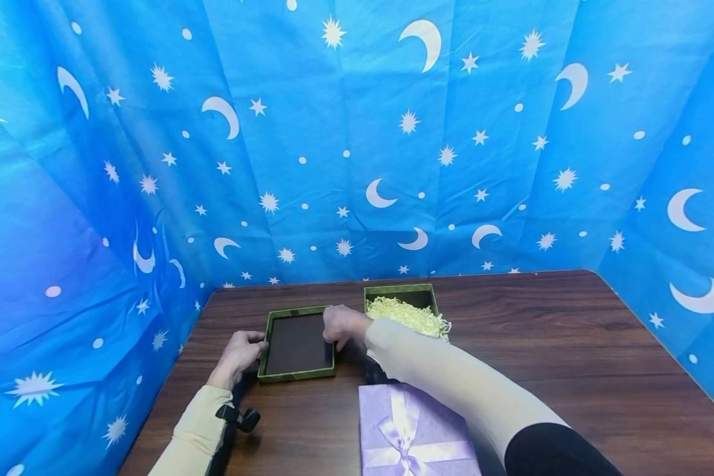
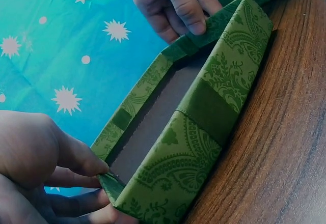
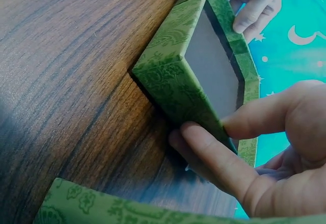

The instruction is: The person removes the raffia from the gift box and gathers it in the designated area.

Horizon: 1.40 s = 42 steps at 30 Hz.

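A shallow green patterned box lid [image 1: 296, 375] lies on the table with its dark hollow side facing up. My left hand [image 1: 239, 356] pinches its left wall; in the left wrist view the thumb of that hand [image 2: 46, 168] is over the rim and the fingers are outside. On the opposite wall, my right hand [image 1: 344, 325] pinches the rim. The right wrist view shows the right hand [image 3: 265, 147] with its thumb inside the lid [image 3: 168, 81] and fingers along the outer face.
Behind my right forearm stands a green box [image 1: 400, 289] filled with pale yellow shredded paper [image 1: 407, 315]. Nearer to me sits a lilac gift box [image 1: 375, 423] with a ribbon bow, partly under my right arm. A blue starry cloth [image 1: 345, 132] hangs behind the brown wooden table [image 1: 541, 330].
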Motion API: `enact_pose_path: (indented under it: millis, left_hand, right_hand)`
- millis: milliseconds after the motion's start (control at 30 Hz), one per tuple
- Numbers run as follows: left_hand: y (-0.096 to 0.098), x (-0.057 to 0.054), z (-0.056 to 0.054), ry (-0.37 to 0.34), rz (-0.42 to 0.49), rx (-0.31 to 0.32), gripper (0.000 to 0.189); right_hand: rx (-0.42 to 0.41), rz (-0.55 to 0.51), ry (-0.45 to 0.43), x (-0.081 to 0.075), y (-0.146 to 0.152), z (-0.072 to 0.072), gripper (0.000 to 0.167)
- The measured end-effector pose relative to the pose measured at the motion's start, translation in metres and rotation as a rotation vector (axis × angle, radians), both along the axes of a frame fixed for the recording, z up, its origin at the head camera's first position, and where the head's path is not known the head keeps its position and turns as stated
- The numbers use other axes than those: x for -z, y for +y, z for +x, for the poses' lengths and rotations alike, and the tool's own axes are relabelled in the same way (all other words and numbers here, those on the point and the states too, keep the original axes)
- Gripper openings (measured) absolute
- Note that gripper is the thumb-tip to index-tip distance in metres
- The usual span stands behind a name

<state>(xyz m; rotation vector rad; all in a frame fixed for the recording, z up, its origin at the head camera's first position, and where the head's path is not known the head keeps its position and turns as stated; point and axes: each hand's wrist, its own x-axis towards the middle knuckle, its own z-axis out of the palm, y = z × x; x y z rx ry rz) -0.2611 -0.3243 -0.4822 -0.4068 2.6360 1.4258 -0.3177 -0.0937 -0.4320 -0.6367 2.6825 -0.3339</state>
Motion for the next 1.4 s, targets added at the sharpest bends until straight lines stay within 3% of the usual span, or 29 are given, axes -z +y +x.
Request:
enact_pose_path:
  millis: [133,367,533,700,1000,1133,1233,1400]
  left_hand:
    - [0.0,0.001,0.001,-0.01,-0.028,-0.002,0.039]
    - [0.0,0.001,0.003,-0.011,-0.016,0.002,0.039]
    - [0.001,-0.001,0.005,-0.002,0.003,-0.015,0.039]
    - [0.001,-0.003,0.007,0.018,0.029,-0.046,0.038]
    - [0.003,-0.009,0.009,0.032,0.055,-0.048,0.037]
    - [0.003,-0.013,0.008,0.063,0.002,-0.032,0.037]
    - [0.004,-0.015,0.008,0.117,-0.118,-0.013,0.037]
    - [0.011,-0.021,0.008,0.217,-0.254,0.011,0.043]
  right_hand:
    - [0.013,-0.029,-0.056,-0.026,0.006,0.02,0.047]
    - [0.036,-0.006,-0.06,0.014,-0.004,-0.009,0.044]
    - [0.05,-0.033,-0.025,0.013,-0.003,-0.012,0.035]
    - [0.067,-0.079,0.022,0.002,0.001,-0.009,0.031]
    - [0.088,-0.152,0.048,-0.019,0.016,-0.006,0.035]
    - [0.117,-0.195,0.065,-0.025,0.019,-0.005,0.028]
    - [0.118,-0.207,0.063,-0.029,0.022,-0.004,0.025]
    - [0.126,-0.224,0.077,-0.038,0.029,-0.001,0.041]
